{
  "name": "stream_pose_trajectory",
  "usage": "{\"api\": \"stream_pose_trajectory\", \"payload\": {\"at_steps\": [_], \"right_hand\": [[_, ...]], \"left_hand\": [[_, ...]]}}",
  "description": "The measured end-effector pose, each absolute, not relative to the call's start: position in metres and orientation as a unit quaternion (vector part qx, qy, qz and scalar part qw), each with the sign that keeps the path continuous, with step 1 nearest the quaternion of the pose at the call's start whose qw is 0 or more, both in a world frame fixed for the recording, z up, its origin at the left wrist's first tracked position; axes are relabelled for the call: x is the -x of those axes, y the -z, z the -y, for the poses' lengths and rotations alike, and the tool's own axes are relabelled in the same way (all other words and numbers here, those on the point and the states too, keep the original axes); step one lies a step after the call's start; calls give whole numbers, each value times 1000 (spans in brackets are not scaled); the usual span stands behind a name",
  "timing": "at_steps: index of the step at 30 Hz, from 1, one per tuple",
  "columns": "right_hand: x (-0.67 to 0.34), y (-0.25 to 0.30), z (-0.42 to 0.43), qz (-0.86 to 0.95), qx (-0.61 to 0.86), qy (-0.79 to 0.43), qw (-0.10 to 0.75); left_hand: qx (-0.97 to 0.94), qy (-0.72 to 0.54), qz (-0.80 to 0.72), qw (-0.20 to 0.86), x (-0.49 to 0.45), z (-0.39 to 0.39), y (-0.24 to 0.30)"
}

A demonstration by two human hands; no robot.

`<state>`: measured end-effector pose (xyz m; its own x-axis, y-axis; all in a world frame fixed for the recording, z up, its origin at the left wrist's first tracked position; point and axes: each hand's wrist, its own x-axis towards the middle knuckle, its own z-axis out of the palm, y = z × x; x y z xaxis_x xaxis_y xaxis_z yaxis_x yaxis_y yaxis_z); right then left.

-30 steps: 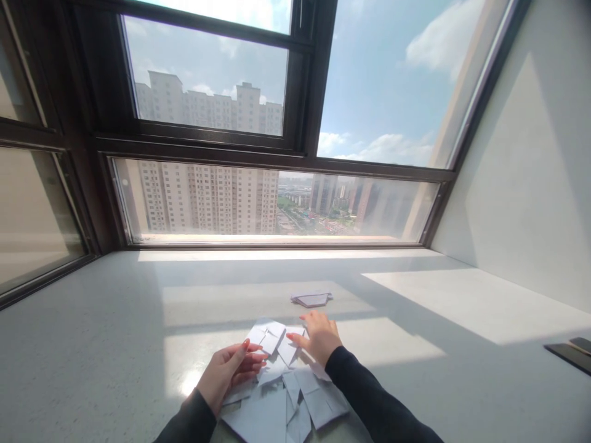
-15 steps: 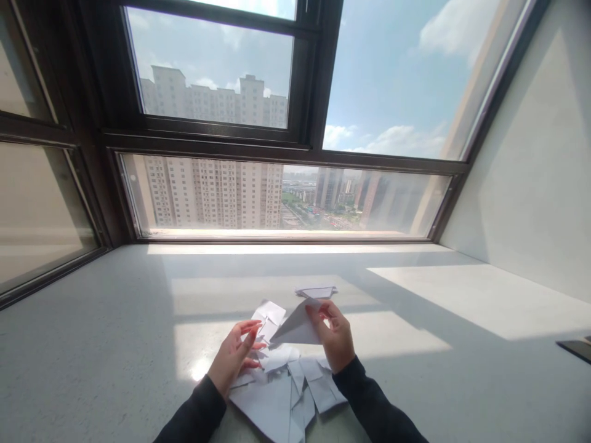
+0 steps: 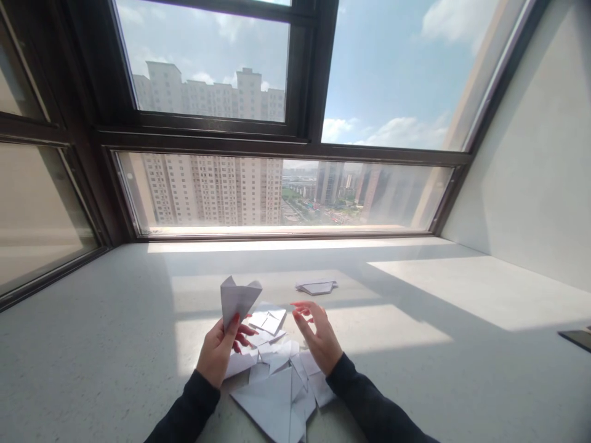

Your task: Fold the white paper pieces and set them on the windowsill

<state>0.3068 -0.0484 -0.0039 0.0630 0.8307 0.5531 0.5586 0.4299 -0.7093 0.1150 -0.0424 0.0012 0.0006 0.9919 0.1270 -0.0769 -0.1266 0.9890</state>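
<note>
My left hand [image 3: 220,351] pinches the lower tip of a folded white paper piece [image 3: 239,299], whose wider, notched edge points up. To the right, my right hand [image 3: 318,337] hangs with fingers curved and apart, holding nothing. Below and between the hands lies a pile of folded white papers [image 3: 270,400], overlapping one another. A squarish folded paper [image 3: 268,319] lies at the top of the pile. Beyond my right hand, a small flat stack of folded paper [image 3: 317,287] rests by itself.
The pale sill [image 3: 111,344] carries bright sun patches and shadows. A dark-framed window [image 3: 277,237] closes it off at the back, with tall buildings outside. A white wall [image 3: 530,184] stands at the right. A dark flat object [image 3: 577,339] lies at the right edge.
The folded paper has passed from my right hand to my left and now stands point down. My right hand has let go, its fingers parted. The view has shifted slightly.
</note>
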Motion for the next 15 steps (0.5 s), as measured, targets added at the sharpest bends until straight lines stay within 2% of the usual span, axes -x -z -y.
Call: {"api": "stream_pose_trajectory", "payload": {"at_steps": [3,9,11,15], "right_hand": [[-304,3,52,730,508,-119,442],[-293,-2,67,860,453,-103,211],[-295,-4,67,861,442,-139,209],[-304,-12,61,780,431,-324,319]], "left_hand": [[-447,-592,-460,489,-111,39,-4],[-410,-612,-456,499,-110,37,0],[-410,-617,-445,502,-110,37,0],[-430,-588,-415,546,-112,40,-2]]}}
